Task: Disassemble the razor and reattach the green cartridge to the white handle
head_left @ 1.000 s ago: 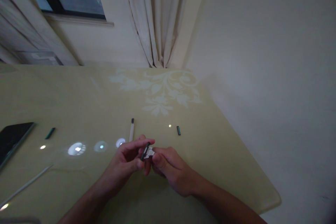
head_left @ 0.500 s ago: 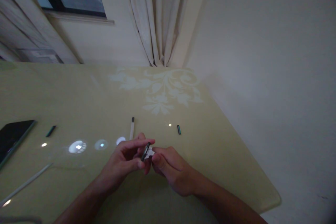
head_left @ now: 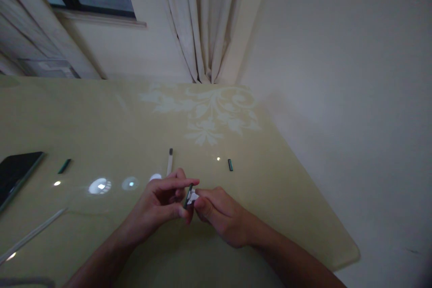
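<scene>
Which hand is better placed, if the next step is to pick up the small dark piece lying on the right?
Probably the right hand: it is nearer to the small dark piece, though it holds a pale piece. The left hand, farther off, pinches a dark strip.

No readable lettering; no legible labels or numbers

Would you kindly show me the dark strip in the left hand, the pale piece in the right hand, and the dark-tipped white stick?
Held dark strip [head_left: 188,196]: head view, middle of its length.
Pale piece [head_left: 193,197]: head view, exposed face.
Dark-tipped white stick [head_left: 170,162]: head view, white shaft below the tip.
</scene>
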`<state>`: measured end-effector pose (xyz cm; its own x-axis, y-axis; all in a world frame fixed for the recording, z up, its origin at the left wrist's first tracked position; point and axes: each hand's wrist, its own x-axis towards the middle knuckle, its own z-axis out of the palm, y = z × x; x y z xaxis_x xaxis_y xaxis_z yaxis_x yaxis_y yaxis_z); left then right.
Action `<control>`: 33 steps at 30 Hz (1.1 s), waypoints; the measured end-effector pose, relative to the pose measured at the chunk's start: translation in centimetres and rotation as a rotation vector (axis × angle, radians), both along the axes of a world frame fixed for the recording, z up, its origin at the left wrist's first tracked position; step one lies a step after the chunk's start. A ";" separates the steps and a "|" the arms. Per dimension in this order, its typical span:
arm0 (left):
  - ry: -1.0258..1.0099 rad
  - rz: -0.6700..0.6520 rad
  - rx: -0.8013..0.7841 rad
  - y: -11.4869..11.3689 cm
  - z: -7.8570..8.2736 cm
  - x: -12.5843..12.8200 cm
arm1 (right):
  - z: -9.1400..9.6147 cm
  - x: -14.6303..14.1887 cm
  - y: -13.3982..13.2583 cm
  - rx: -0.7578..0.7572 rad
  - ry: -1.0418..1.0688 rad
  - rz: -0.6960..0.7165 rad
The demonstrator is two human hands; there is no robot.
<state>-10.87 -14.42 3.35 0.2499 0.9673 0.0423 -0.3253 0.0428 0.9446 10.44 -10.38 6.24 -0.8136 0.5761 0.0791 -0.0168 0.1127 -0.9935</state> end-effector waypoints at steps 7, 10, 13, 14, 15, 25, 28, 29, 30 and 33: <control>0.067 0.077 0.052 0.0 0.3 0.0 | -0.4 0.0 0.2 -0.027 0.032 -0.034; 0.093 0.089 0.064 0.1 0.3 0.0 | -0.6 0.0 0.1 -0.026 0.039 -0.051; 0.104 0.091 0.069 0.1 0.4 0.0 | -0.7 0.1 0.1 -0.051 0.047 -0.059; 0.103 0.090 0.070 0.1 0.5 0.0 | -0.7 0.1 0.1 -0.067 0.049 -0.059; 0.102 0.087 0.074 0.1 0.5 -0.1 | -0.8 0.1 0.1 -0.082 0.049 -0.056; 0.167 0.095 0.128 -0.1 0.9 0.0 | -0.5 0.5 0.3 -0.105 0.040 -0.020; 0.210 0.100 0.128 -0.3 0.9 0.0 | -0.2 0.6 0.5 -0.051 0.027 -0.030; 0.230 0.107 0.121 -0.3 0.9 -0.1 | -0.1 0.7 0.6 -0.036 0.020 -0.036; 0.264 0.131 0.117 -0.2 0.9 -0.3 | 0.0 0.8 0.8 -0.025 0.011 -0.056; 0.545 0.340 0.150 0.5 0.8 -1.2 | 0.4 1.4 1.9 -0.001 -0.017 -0.212</control>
<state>-12.10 -13.91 4.12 -0.0443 0.9896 0.1367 0.2287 -0.1231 0.9657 11.87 -8.46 6.62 -0.6753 0.7346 0.0658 0.0236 0.1107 -0.9936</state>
